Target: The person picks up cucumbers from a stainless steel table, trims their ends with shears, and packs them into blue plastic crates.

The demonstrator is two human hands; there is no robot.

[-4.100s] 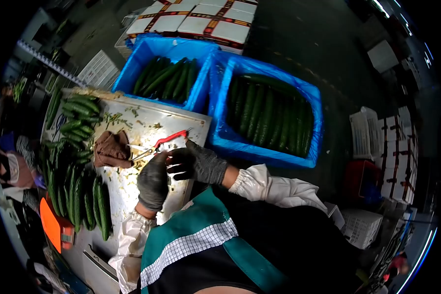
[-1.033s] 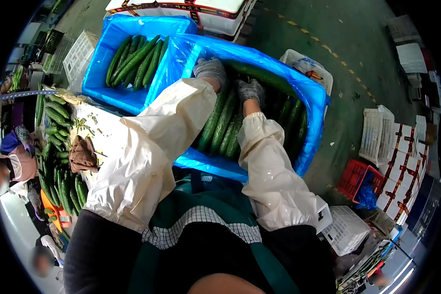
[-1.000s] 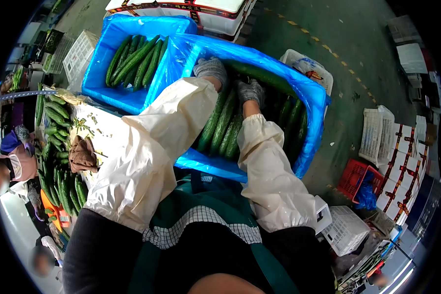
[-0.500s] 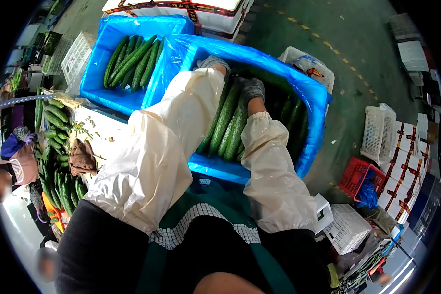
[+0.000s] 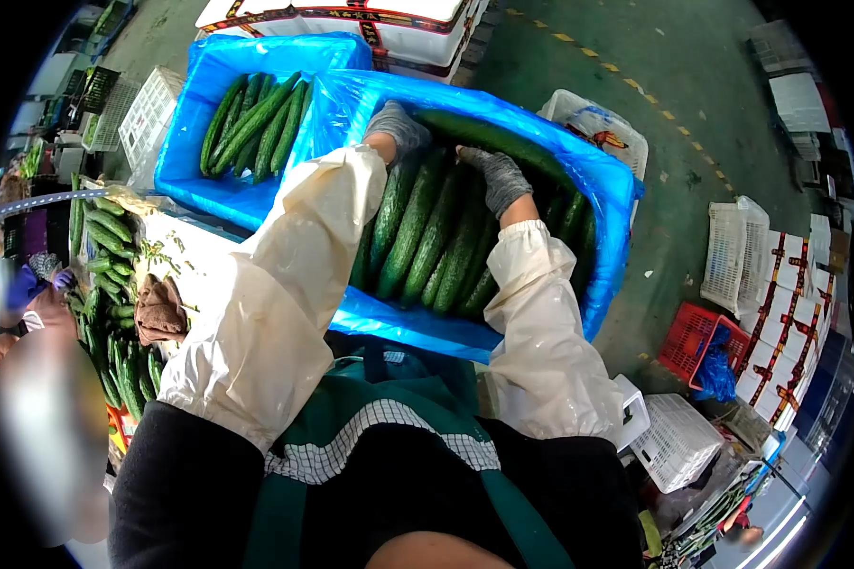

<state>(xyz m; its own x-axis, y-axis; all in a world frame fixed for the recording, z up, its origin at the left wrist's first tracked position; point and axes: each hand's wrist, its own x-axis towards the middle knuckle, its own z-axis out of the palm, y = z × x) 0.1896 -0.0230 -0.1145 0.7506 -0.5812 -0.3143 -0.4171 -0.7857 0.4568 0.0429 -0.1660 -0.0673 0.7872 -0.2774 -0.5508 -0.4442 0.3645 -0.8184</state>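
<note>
A large crate lined with blue plastic [image 5: 603, 275] holds a row of dark green cucumbers [image 5: 432, 232], lying side by side with their ends toward me. My left hand [image 5: 399, 131], in a grey glove, rests at the crate's far left corner by the far ends of the cucumbers. Its fingers extend over them, with the tips partly hidden. My right hand [image 5: 501, 178], gloved alike, lies over the far ends of the middle cucumbers, its fingers stretched to the left. One cucumber [image 5: 493, 136] lies crosswise along the far wall, beyond both hands.
A smaller blue-lined crate [image 5: 176, 171] with several cucumbers adjoins on the left. More cucumbers [image 5: 109, 232] and a brown cloth [image 5: 160, 310] lie on the left table. White boxes [image 5: 417, 38] stand behind; a red basket [image 5: 685, 343] is at right. A blurred person [image 5: 47, 408] is at left.
My left hand has moved left and slightly nearer, away from the right hand. My right hand has shifted slightly right, its fingers now stretched left. More of the cucumber row shows between my arms.
</note>
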